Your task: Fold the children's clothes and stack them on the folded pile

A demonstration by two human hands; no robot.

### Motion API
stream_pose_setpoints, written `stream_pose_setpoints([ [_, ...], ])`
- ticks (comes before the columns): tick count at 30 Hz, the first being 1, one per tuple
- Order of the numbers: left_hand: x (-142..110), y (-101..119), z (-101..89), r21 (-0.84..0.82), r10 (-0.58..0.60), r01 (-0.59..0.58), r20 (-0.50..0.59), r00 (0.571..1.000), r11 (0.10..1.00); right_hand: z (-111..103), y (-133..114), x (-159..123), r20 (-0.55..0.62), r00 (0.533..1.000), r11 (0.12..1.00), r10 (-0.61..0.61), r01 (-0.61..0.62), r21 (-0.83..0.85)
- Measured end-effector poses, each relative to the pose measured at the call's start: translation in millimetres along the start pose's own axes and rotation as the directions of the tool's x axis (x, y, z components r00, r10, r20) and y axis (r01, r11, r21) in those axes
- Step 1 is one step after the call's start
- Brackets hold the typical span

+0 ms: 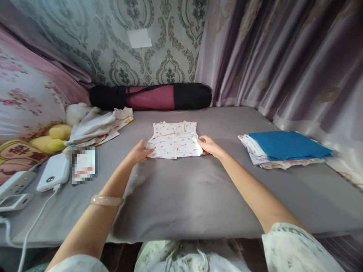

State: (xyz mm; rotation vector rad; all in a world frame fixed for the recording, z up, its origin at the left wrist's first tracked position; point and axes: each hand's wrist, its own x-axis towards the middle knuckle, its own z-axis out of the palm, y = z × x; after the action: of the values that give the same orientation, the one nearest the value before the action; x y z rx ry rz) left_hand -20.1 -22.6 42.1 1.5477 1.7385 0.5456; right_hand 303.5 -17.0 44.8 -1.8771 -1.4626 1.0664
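A small white printed garment (176, 141), looking like a baby's shirt, lies folded over on the grey sheet in front of me. My left hand (141, 150) grips its lower left edge, thumb on top and the other fingers partly hidden. At the lower right edge, my right hand (209, 146) pinches the cloth between thumb and curled fingers. The garment's upper part is doubled over, with a fold line across it. A pale bangle (106, 200) circles my left forearm.
To the right lies a stack of folded clothes with a blue cloth (289, 145) on top. Crumpled white cloth (93, 126), yellow plush toys (52, 139), a white power bank (53, 172) with its cable and a power strip (17, 183) sit left. A black-and-maroon long bag (150, 96) lies along the wall.
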Motion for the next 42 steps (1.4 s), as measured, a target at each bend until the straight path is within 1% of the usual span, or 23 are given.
stream_pose_setpoints([
  [1,-4.9,0.6,-0.4,-0.03,0.02,-0.019,0.038,0.999,0.999,-1.4,1.3,-6.2,0.027,0.999,0.999,-0.033,0.034,-0.028],
  [3,-14.6,2.8,-2.2,-0.031,0.084,-0.082,0.105,0.991,0.996,-4.6,5.7,-16.5,0.11,0.986,0.988,-0.123,0.132,-0.079],
  [5,-22.7,4.6,-4.7,0.011,0.136,-0.14,0.156,0.978,0.99,-8.4,11.5,-23.3,0.193,0.954,0.954,-0.228,0.258,-0.153],
  [8,-29.3,2.9,-7.3,0.092,0.196,-0.217,0.191,0.962,0.972,-13.9,19.5,-27.4,0.293,0.887,0.838,-0.358,0.443,-0.317],
  [11,-28.1,-3.8,-6.3,0.199,0.294,-0.323,0.162,0.942,0.925,-16.9,23.0,-27.2,0.339,0.841,0.742,-0.422,0.535,-0.403],
  [13,-23.5,-9.1,-4.2,0.283,0.376,-0.394,0.119,0.919,0.875,-16.6,22.7,-25.9,0.3,0.827,0.708,-0.476,0.563,-0.427],
  [16,-13.7,-15.7,-1.7,0.391,0.491,-0.467,0.043,0.87,0.793,-13.0,20.9,-21.8,0.181,0.812,0.682,-0.555,0.569,-0.46],
  [18,-6.3,-18.5,-1.6,0.415,0.548,-0.502,0.01,0.837,0.759,-9.3,20.5,-16.3,0.099,0.806,0.68,-0.584,0.552,-0.483],
  [19,-2.5,-19.4,-1.8,0.412,0.572,-0.519,-0.006,0.82,0.749,-7.3,20.7,-12.6,0.06,0.793,0.675,-0.606,0.553,-0.488],
  [20,1.4,-19.9,-2.0,0.409,0.595,-0.535,-0.027,0.803,0.74,-5.4,21.0,-8.4,0.021,0.77,0.665,-0.637,0.564,-0.489],
  [21,5.3,-20.1,-2.2,0.412,0.618,-0.546,-0.055,0.784,0.729,-3.8,21.2,-3.8,-0.017,0.736,0.649,-0.676,0.585,-0.487],
  [24,16.9,-18.3,-0.7,0.469,0.667,-0.535,-0.17,0.726,0.702,-0.4,19.5,9.8,-0.096,0.61,0.58,-0.787,0.677,-0.454],
  [25,20.5,-16.9,0.5,0.485,0.673,-0.524,-0.203,0.711,0.7,0.4,18.0,13.9,-0.107,0.581,0.565,-0.807,0.707,-0.425],
  [27,27.1,-13.0,3.9,0.486,0.673,-0.507,-0.264,0.691,0.712,2.6,14.4,21.7,-0.122,0.55,0.555,-0.827,0.758,-0.343],
  [29,33.0,-8.0,8.1,0.458,0.662,-0.502,-0.316,0.68,0.734,6.3,11.0,30.0,-0.156,0.541,0.562,-0.826,0.778,-0.28],
  [31,39.0,-2.3,12.8,0.425,0.652,-0.507,-0.349,0.673,0.75,11.5,8.0,39.3,-0.213,0.545,0.585,-0.811,0.765,-0.27],
  [33,45.7,3.9,17.7,0.39,0.644,-0.516,-0.374,0.668,0.762,17.3,4.8,49.0,-0.264,0.559,0.617,-0.786,0.734,-0.283],
  [36,57.0,13.1,25.3,0.33,0.618,-0.523,-0.442,0.65,0.786,24.8,-2.0,60.5,-0.309,0.581,0.656,-0.753,0.696,-0.292],
  [38,64.5,18.5,30.1,0.297,0.601,-0.527,-0.494,0.628,0.796,28.3,-7.3,65.4,-0.322,0.586,0.667,-0.743,0.683,-0.298],
  [42,77.5,26.2,37.7,0.279,0.598,-0.551,-0.565,0.568,0.787,32.5,-13.8,73.8,-0.349,0.574,0.671,-0.741,0.656,-0.345],
])
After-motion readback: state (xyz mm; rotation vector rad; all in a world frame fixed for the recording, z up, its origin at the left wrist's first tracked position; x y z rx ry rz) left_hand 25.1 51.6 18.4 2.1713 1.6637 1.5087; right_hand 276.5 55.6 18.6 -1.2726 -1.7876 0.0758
